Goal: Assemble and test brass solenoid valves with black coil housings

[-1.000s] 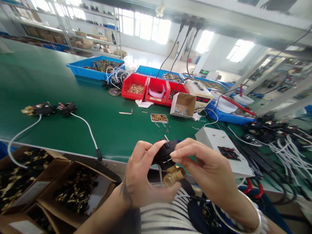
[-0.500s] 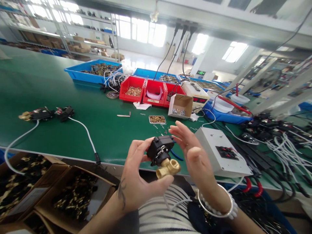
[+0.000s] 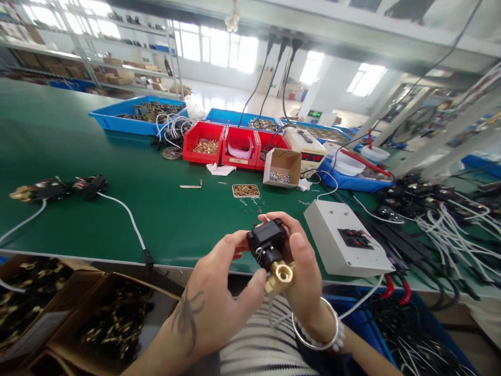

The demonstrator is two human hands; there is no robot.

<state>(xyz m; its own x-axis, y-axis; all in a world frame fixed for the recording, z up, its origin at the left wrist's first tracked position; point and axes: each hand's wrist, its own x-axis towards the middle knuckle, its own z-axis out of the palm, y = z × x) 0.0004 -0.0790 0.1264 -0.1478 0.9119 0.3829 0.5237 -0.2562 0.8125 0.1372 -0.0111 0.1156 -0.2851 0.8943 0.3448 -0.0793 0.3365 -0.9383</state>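
Note:
Both my hands hold one small valve (image 3: 271,253) over the near edge of the green table (image 3: 97,172): a black plastic actuator body on top of a brass fitting with a round opening facing me. My left hand (image 3: 219,303) cups it from the left, thumb under the brass part and fingers against the black body. My right hand (image 3: 303,271) wraps round it from the right and behind, thumb up beside the black body. A white cable trails down from the valve toward my lap.
A white test box (image 3: 344,240) with red-black terminals lies right of my hands. Further back are a tin of brass parts (image 3: 245,190), a small cardboard box (image 3: 282,167), red bins (image 3: 230,146) and blue trays (image 3: 133,115). Cartons of brass valves (image 3: 78,318) stand lower left; wired valves (image 3: 58,188) lie left, cable bundles right.
My right hand let go and opened half a second ago, and now it has closed round the valve again. The valve has turned so the brass opening faces me.

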